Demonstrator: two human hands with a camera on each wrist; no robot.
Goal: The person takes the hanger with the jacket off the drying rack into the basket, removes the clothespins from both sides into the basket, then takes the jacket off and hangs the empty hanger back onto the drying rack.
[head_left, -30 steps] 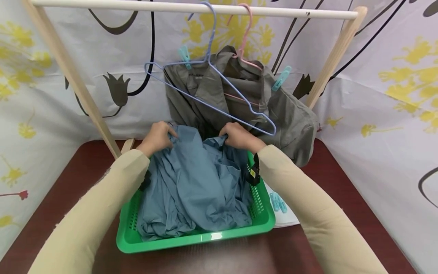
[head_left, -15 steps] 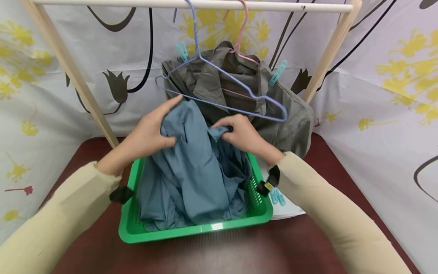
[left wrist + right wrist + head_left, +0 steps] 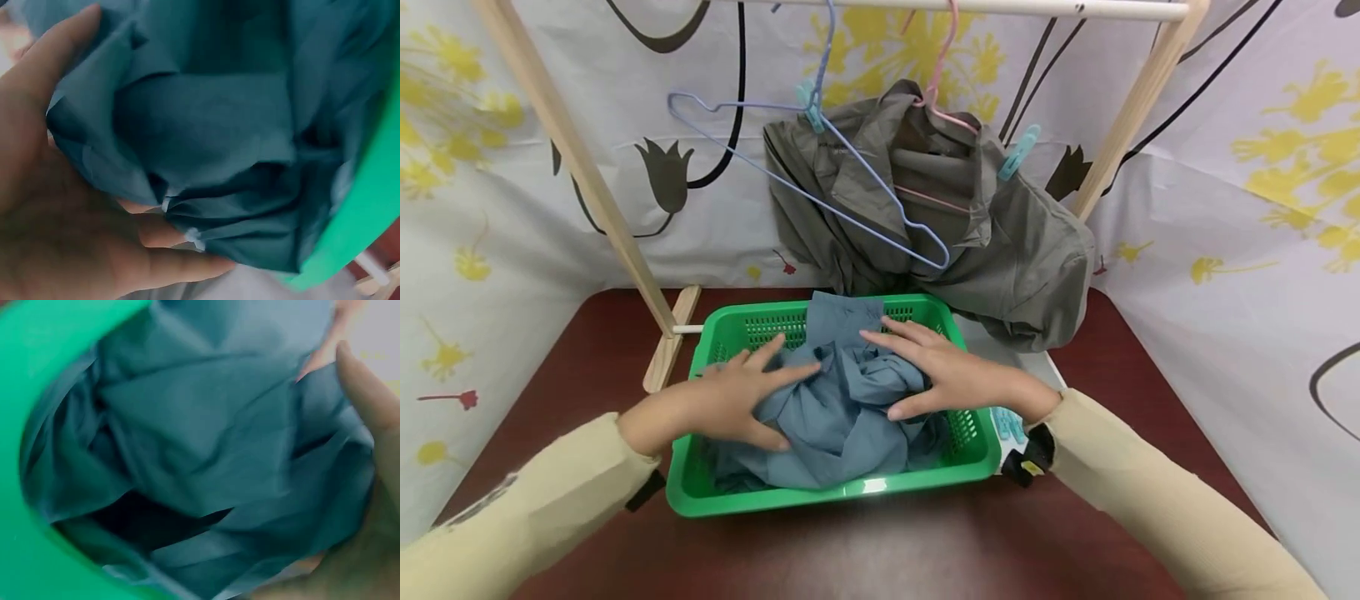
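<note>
A crumpled blue garment (image 3: 842, 429) lies heaped in a green basket (image 3: 767, 505) in the head view, one fold reaching up the far wall. My left hand (image 3: 726, 404) is at the heap's left side, its fingers spread. Over the right side is my right hand (image 3: 951, 375), fingers extended and thumb apart. In the left wrist view the garment (image 3: 212, 125) lies against the fingers (image 3: 156, 265); in the right wrist view the thumb (image 3: 365, 394) stands beside the cloth. Neither hand pinches it. Blur hides the exact contact.
Behind the basket, a bare blue hanger (image 3: 826, 50) hangs from a white rail (image 3: 1015, 7). A grey jacket (image 3: 1037, 258) hangs there on a pink hanger (image 3: 942, 62) with turquoise clothes pegs (image 3: 1019, 152). More pegs (image 3: 1002, 423) lie right of the basket. A wooden post (image 3: 580, 192) stands left.
The hands gripped the garment at the far side and lifted part of it; now it is lower in the basket, folded differently, and the fingers are spread. The blue hanger has swung.
</note>
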